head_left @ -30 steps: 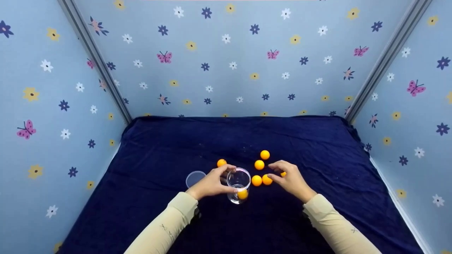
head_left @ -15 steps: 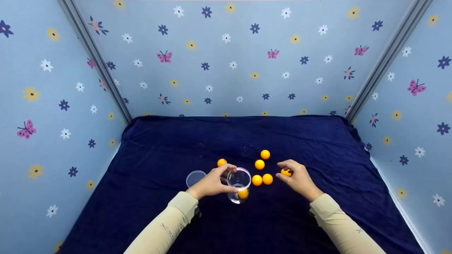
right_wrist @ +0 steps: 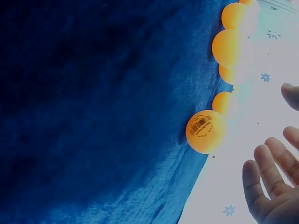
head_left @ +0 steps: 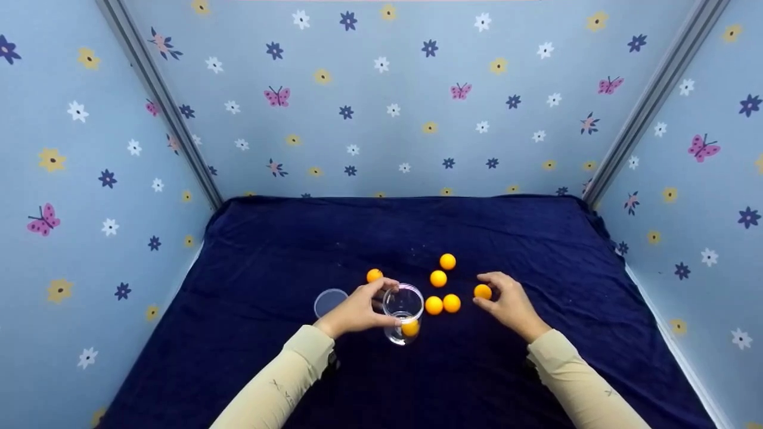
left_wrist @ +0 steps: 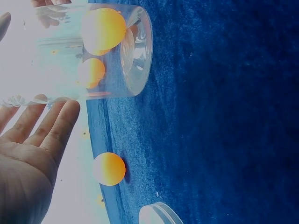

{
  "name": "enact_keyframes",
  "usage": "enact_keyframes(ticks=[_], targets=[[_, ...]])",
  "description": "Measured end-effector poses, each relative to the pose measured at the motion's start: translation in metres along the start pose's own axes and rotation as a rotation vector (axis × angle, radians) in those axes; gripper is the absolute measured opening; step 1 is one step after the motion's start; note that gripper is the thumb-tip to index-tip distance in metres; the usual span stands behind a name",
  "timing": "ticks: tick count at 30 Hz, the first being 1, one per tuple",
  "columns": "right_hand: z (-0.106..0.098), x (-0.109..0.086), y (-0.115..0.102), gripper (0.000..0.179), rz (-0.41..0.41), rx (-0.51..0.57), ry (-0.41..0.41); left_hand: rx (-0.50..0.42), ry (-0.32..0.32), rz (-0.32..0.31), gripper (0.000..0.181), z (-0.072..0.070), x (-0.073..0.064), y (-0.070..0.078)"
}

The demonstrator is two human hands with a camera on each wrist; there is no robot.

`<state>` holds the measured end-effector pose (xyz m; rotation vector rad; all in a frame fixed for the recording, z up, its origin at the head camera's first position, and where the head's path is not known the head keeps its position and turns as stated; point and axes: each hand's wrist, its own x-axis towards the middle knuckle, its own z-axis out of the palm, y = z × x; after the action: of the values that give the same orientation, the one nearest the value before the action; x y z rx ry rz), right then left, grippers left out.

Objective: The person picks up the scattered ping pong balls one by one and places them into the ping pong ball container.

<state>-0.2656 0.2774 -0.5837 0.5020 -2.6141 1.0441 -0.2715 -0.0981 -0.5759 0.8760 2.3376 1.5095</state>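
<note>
My left hand (head_left: 360, 307) grips a clear plastic jar (head_left: 403, 307) near its rim, thumb on the near side and fingers behind. An orange ping-pong ball (head_left: 409, 328) shows low in the jar. In the left wrist view, orange appears through the wall of the jar (left_wrist: 135, 51) in two places. My right hand (head_left: 509, 302) is spread around another ping-pong ball (head_left: 483, 292), thumb and fingers apart. The right wrist view has this printed ball (right_wrist: 205, 132) on the cloth, with a gap between it and the fingertips (right_wrist: 251, 172).
Several more orange balls (head_left: 438, 278) lie on the dark blue cloth (head_left: 286, 238) between the jar and my right hand. One ball (head_left: 374, 274) sits behind my left hand. A clear round lid (head_left: 329, 301) lies left of it. Flowered walls (head_left: 381, 89) enclose the cloth.
My right hand has moved right, from beside the paired balls to around the rightmost ball, and its fingers have spread slightly since half a second ago. The left hand and jar stay put.
</note>
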Motion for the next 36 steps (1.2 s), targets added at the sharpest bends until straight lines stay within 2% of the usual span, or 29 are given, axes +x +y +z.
enact_keyframes(ticks=[6,14,36], targets=[[0.001,-0.002,0.006,0.053,0.056,-0.048,-0.029,0.0,-0.001,0.0,0.075,0.0,0.0,-0.001],[0.002,-0.005,0.015,0.057,0.086,-0.086,-0.047,0.019,0.007,0.004,0.075,0.0,-0.001,0.0],[0.007,0.001,0.031,0.06,0.154,-0.021,-0.121,0.009,0.004,-0.005,0.077,-0.001,-0.001,0.0]])
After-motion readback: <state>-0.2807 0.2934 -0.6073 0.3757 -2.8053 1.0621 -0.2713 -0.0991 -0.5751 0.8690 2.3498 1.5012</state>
